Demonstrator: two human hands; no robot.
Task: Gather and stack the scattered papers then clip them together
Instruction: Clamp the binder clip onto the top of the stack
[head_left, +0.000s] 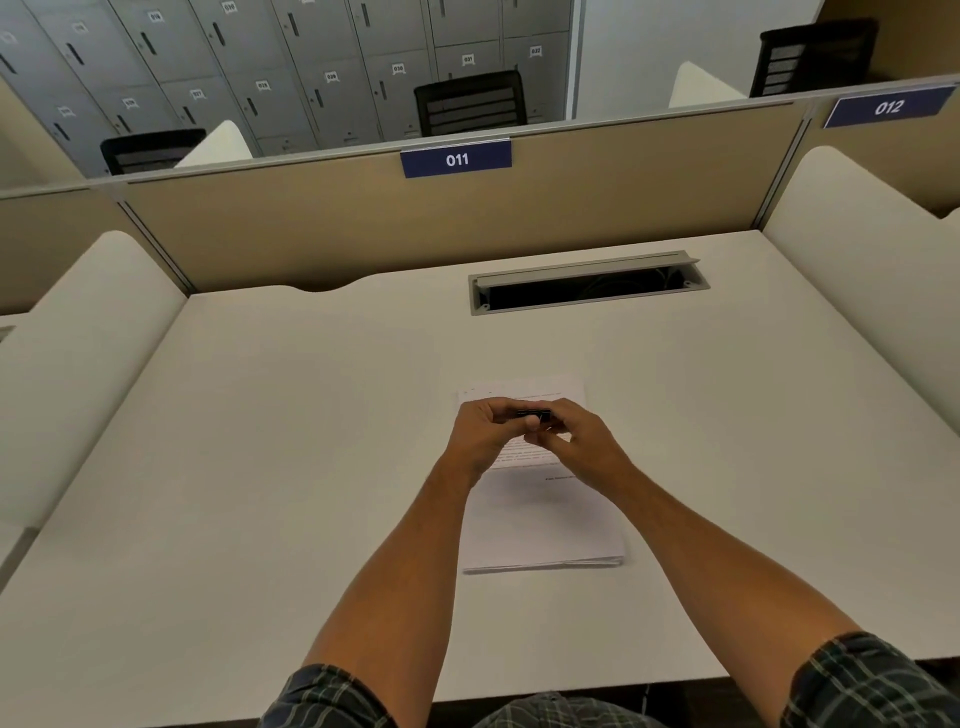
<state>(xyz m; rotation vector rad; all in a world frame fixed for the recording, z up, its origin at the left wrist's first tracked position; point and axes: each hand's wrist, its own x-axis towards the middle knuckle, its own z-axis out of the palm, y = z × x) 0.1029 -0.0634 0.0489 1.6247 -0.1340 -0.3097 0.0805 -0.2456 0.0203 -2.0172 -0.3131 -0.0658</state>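
A single stack of papers (540, 525) is shown lying just right of the frame's centre on a white desk (260, 467), its edges roughly squared and only slightly fanned at the lower right corner. Above the stack's upper half, one small black binder clip (534, 414) is held between two hands: the left hand (480, 434) is curled round its left end, and the right hand (576, 441) pinches its right end with thumb and fingers. Whether the clip's jaws are sprung apart cannot be told, since the clip is largely hidden by the fingers. The gathering is judged complete and the clipping not yet done. Several faults are judged possible: the clip may snap shut before the sheets are seated, should the grip on its levers slip; the top sheets may be skewed if the stack is lifted by one edge without being held square; and the lowest sheets may be missed if the jaws are opened too little. Elsewhere, one open cable tray (589, 283) is seen in the upper centre, one partition label "011" (456, 159) above it, and a second label "012" (888, 107) at the upper right.
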